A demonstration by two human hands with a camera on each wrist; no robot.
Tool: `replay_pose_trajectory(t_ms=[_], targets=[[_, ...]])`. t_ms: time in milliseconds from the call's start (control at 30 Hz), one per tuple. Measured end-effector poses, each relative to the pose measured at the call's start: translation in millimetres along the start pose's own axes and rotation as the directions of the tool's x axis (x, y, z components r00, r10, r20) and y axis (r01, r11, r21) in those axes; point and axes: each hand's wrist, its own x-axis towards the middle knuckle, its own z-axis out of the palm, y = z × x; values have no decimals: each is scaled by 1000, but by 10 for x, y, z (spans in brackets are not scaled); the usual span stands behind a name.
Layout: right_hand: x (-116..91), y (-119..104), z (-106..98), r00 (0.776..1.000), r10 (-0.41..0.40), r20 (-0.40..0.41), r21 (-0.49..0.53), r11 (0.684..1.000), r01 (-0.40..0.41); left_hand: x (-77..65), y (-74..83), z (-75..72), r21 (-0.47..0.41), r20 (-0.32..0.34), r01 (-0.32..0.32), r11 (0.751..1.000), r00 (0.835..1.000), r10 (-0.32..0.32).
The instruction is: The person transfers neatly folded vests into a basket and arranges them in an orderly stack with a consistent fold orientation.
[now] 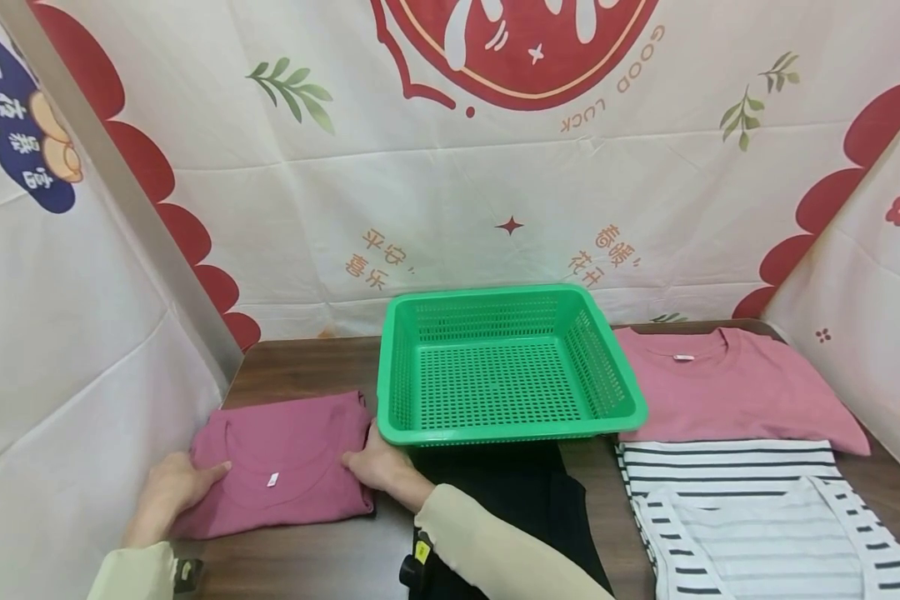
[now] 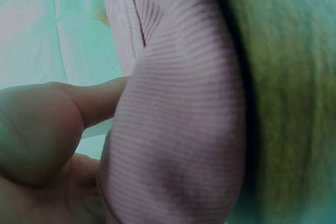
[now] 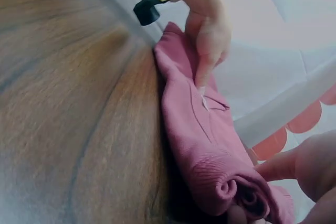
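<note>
A folded mauve-pink shirt (image 1: 292, 458) with a small white neck label lies at the table's left side. My left hand (image 1: 176, 487) grips its left edge, thumb on top. At the opposite edge, my right hand (image 1: 378, 460) pinches the cloth beside the basket's near left corner. The left wrist view shows the ribbed fabric (image 2: 178, 119) close up, with the thumb against it. In the right wrist view, rolled folds (image 3: 226, 187) show at the shirt's end, between thumb and fingers. The fingers under the cloth are mostly hidden.
A green plastic basket (image 1: 513, 435) with nothing in it stands at the back centre. Black folded clothing (image 1: 510, 508) lies before it, partly under my right sleeve. To the right lie a pink shirt (image 1: 735, 392) and black-and-white striped garments (image 1: 727, 458). Cloth-covered walls (image 1: 457, 200) enclose the wooden table (image 1: 300, 367).
</note>
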Motion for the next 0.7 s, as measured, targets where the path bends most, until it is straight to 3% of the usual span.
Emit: replay_pose_trajectory(t_ms=[200,300,700], targets=[[28,29,4,999,33,37,95,995,-36,2,-15,5,-38,-1,-18,999,1000,18],[25,43,17,997,43,58,92,995,-48,-4,-9,1,-50,9,-25,998,1000,25],[20,46,63,996,-51,72,96,994,45,26,-56,33,-63,1,-40,997,999,40]])
